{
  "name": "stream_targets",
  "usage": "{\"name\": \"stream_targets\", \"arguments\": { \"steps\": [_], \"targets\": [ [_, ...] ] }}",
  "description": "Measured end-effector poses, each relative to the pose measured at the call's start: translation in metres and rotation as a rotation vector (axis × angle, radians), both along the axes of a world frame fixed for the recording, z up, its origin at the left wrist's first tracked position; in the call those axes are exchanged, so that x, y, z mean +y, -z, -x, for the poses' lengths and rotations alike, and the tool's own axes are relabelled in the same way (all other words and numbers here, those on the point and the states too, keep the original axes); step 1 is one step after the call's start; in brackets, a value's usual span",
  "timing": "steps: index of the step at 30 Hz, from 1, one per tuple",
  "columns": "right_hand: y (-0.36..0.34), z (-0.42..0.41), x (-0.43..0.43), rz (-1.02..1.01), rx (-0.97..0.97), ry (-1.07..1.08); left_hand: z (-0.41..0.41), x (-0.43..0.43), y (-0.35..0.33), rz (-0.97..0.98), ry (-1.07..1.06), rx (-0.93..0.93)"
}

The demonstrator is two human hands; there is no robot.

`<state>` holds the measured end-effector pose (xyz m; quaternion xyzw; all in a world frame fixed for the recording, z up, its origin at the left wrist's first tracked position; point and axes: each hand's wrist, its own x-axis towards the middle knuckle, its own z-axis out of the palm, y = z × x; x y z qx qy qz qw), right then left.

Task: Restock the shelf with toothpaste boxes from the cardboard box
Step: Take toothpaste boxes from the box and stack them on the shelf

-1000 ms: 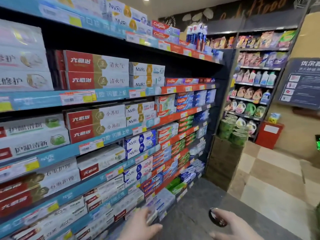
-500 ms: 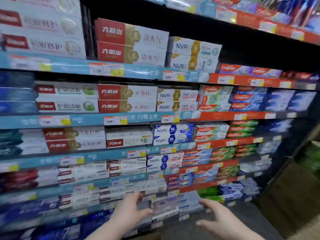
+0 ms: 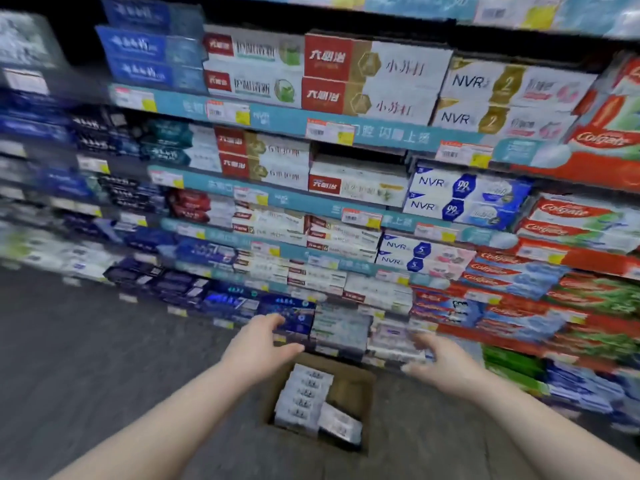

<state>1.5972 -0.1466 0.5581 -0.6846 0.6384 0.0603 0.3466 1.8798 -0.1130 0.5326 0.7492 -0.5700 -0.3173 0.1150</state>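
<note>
An open cardboard box stands on the floor at the foot of the shelves. Inside it lies a row of several pale toothpaste boxes, with one more tilted at the near right. My left hand and my right hand are stretched out above the box, one on each side, fingers spread and holding nothing. Just beyond my hands, pale boxes fill the bottom shelf. The view is blurred by head motion.
The shelving rises in several tiers packed with toothpaste boxes: blue ones left, white and red ones in the middle, red Colgate boxes right. Grey floor stretches left of the cardboard box.
My view has swung down and left, bringing the cardboard box on the floor into sight. Both hands have reached forward and spread apart over it.
</note>
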Motion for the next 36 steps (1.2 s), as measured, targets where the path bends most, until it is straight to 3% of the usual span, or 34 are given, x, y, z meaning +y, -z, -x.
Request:
{"name": "stream_targets", "arguments": {
  "steps": [7,12,22,28,36],
  "targets": [
    [0.075,-0.026,-0.04,-0.123,0.012,-0.04,-0.015,-0.03,0.069,-0.166,0.016,-0.041],
    [0.149,-0.028,-0.057,-0.147,0.036,-0.041,-0.009,-0.053,0.135,-0.235,0.004,0.045],
    [0.379,-0.005,-0.097,-0.413,0.016,-0.003,0.025,-0.055,0.319,-0.351,-0.024,0.12],
    [0.515,-0.004,-0.103,-0.455,0.045,-0.024,0.039,-0.055,0.441,-0.381,0.008,0.072],
    [0.661,-0.014,-0.101,-0.437,0.14,-0.235,0.047,-0.058,0.583,-0.434,0.115,0.114]
  ]
}}
